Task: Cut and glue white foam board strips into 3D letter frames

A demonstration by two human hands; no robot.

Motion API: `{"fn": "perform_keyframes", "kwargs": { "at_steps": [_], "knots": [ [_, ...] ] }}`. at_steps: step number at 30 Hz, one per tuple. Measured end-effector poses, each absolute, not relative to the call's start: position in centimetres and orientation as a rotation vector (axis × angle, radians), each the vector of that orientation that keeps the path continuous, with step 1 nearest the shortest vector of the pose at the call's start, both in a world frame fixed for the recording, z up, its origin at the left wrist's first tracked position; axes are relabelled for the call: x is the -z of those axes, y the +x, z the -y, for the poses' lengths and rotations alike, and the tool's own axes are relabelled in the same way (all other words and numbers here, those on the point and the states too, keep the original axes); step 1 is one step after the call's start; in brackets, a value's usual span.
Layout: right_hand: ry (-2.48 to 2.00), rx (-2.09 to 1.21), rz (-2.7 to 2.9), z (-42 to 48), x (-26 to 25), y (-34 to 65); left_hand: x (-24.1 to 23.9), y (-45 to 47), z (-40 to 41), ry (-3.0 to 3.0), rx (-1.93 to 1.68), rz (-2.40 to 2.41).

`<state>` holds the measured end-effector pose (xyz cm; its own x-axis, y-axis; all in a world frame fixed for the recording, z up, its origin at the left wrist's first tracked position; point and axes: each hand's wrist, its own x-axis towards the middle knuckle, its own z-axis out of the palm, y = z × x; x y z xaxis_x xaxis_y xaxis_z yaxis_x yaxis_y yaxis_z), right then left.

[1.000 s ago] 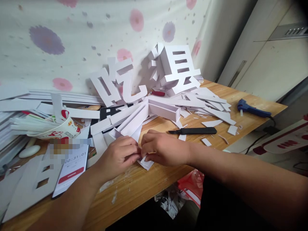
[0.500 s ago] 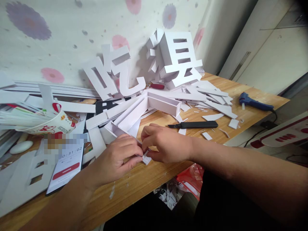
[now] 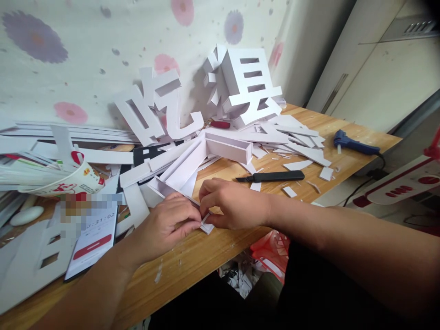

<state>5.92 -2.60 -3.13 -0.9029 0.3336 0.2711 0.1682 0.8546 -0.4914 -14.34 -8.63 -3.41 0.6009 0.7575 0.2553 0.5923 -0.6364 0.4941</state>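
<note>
A white foam-board character piece (image 3: 184, 166) with thin upright side walls lies on the wooden table, one arm of it running toward me. My left hand (image 3: 173, 220) is closed on the near end of that arm, thumb and fingertips at its edge. Against it, my right hand (image 3: 222, 201) pinches at the same end, where a small white tip (image 3: 207, 226) shows below the fingers. What exactly lies between the fingertips is hidden. Just beyond my right hand rests a black utility knife (image 3: 278, 176), its blade pointing left.
Finished white characters (image 3: 254, 87) lean on the flowered wall covering. Foam-board offcuts (image 3: 299, 137) litter the table's back right, near a blue glue gun (image 3: 355, 143). On the left are a paper tub (image 3: 79, 181) of strips and a phone (image 3: 94, 238). Below the edge hangs a red bag (image 3: 271, 250).
The view has shifted slightly, so the scene sits a little further left. Both hands keep nearly the same hold on the end of the foam-board piece.
</note>
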Motion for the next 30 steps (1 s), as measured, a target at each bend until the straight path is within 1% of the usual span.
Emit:
{"fn": "perform_keyframes", "kwargs": {
  "at_steps": [7, 14, 24, 30],
  "knots": [
    [-0.366, -0.696, 2.686, 2.38, 3.11, 5.89, 3.28, -14.54, 8.39, 2.448, -0.571, -1.093],
    [-0.296, -0.700, 2.703, 2.04, 2.96, 5.88, 3.24, -14.58, 8.27, 2.424, -0.602, -1.050],
    [-0.307, -0.676, 2.636, 2.49, 3.68, 6.06, 3.44, -14.50, 8.47, 2.474, -0.607, -1.047],
    [-0.394, -0.480, 2.696, 2.90, 3.54, 6.55, 3.59, -14.56, 8.51, 2.526, -0.682, -0.994]
  ]
}}
